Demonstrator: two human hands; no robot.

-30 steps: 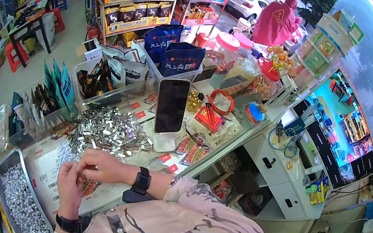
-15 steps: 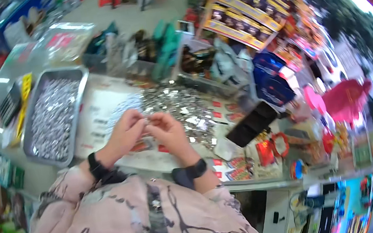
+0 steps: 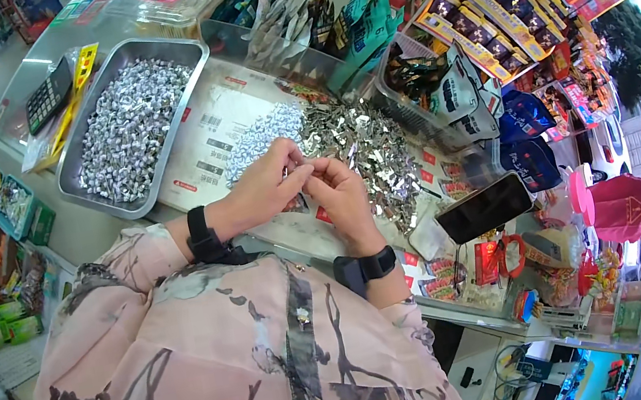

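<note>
Above the front of the counter, my left hand and my right hand meet with fingertips pinched together. Both are closed, and whatever lies between the fingers is too small to make out. Just beyond them spreads a pile of shiny silver flat pieces. Left of it is a smaller heap of whitish-blue bits on a printed white sheet. A steel tray farther left is filled with small silver-and-white pieces.
A calculator and a yellow strip lie left of the tray. Clear bins with packets line the back. To the right are a dark phone, a red ring and a pink fan-like thing.
The view has shifted, so the counter and its things appear farther right and higher. My hands stay together in front of the silver pile, fingertips still pinched.
</note>
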